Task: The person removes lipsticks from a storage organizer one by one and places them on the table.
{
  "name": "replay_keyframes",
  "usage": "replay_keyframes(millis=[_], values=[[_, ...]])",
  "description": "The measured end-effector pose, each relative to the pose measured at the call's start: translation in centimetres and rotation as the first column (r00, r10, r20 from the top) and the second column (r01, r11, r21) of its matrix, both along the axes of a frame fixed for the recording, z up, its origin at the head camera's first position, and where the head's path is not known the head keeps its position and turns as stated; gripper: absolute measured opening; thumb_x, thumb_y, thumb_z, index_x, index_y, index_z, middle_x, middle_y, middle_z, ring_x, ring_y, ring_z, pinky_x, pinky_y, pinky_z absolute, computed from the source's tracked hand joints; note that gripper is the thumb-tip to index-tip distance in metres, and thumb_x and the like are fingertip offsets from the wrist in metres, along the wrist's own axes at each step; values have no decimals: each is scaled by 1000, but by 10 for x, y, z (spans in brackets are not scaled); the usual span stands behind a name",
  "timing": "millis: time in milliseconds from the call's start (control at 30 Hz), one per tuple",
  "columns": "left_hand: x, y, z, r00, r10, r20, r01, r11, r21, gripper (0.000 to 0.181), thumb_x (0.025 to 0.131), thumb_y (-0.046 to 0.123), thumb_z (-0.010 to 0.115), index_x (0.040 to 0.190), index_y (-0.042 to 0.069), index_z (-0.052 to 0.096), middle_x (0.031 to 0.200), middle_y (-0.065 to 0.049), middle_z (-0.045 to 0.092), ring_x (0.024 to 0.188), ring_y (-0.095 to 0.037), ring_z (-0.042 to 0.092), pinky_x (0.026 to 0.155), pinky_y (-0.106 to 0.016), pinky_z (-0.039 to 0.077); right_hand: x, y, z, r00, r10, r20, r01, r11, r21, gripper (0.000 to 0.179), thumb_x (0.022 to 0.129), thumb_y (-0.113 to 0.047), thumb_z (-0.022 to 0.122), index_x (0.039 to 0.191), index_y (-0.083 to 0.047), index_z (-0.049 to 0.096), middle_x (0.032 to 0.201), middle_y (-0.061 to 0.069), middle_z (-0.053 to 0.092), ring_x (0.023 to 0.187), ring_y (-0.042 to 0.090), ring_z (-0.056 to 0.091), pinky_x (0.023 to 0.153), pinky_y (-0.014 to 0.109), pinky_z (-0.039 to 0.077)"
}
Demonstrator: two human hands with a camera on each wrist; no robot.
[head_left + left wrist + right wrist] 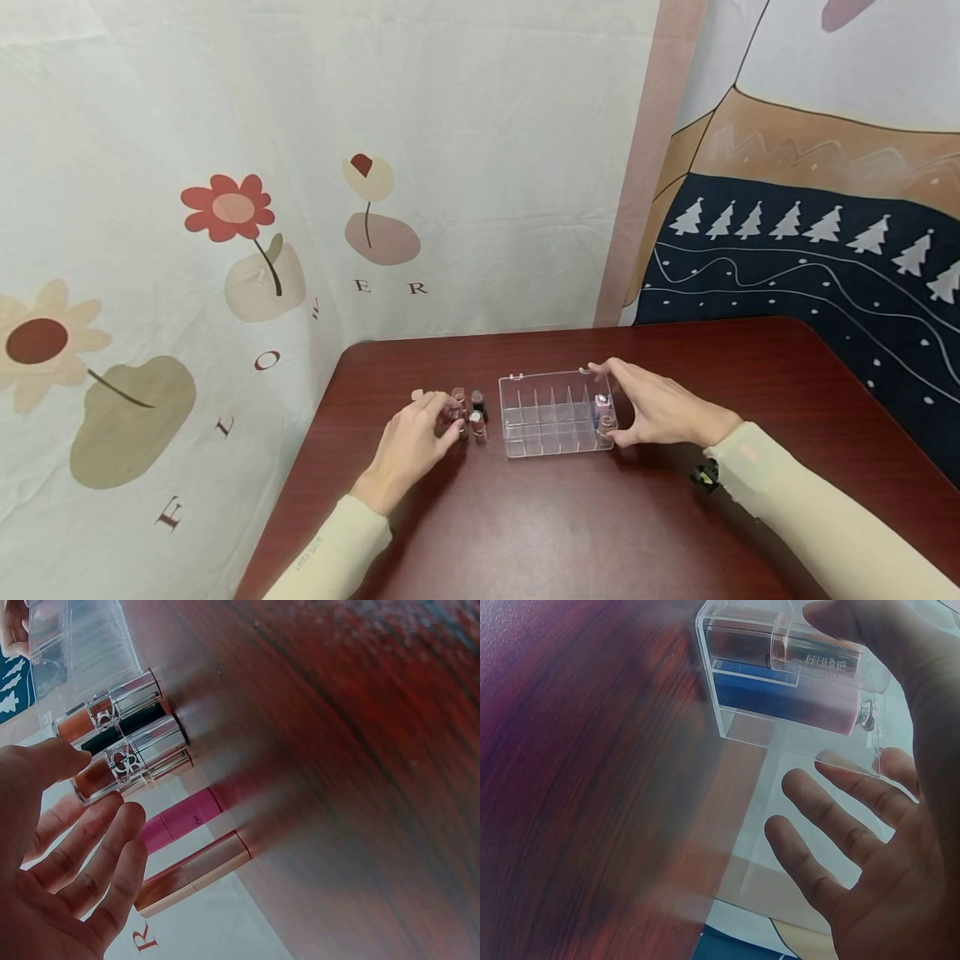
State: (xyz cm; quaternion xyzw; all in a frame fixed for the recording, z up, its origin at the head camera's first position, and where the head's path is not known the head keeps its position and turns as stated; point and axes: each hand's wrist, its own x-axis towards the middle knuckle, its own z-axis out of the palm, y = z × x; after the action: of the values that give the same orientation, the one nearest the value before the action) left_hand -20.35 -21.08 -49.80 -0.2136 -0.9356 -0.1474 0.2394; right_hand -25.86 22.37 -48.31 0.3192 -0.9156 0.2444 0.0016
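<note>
On the left of the table, my left hand (408, 442) pinches the top of a clear-capped lip gloss tube (154, 742) with brown-orange contents between thumb and fingers; the tube stands upright. Close around it stand a similar tube (135, 694), a dark one (142, 716), a magenta tube (184, 821) and a rose-gold one (217, 862). My right hand (663, 406) grips the right end of a clear compartment box (555, 454), thumb at its front edge and fingers at the back. Its rightmost compartments hold a blue-and-pink tube (780, 697) and a brownish clear tube (739, 637).
The dark red wooden table (540, 525) extends in front of the box and to its right. Behind it hangs a white cloth (487, 167) with printed flowers, and a navy cloth (787, 267) with trees at right. A dark band (705, 476) sits on my right wrist.
</note>
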Motion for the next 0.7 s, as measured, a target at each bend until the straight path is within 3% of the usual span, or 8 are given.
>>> replay_keyframes(millis=[700], values=[[-1,2,2,1000,13,23,-13,1000,-3,27,93,20,98,111,14,79,97,1,77,77,-15,67,60,-35,61,0,-1,1,1000,0,11,0,1000,5,89,79,-30,102,153,-20,53,172,5,63,136,23,70,110,56,64]])
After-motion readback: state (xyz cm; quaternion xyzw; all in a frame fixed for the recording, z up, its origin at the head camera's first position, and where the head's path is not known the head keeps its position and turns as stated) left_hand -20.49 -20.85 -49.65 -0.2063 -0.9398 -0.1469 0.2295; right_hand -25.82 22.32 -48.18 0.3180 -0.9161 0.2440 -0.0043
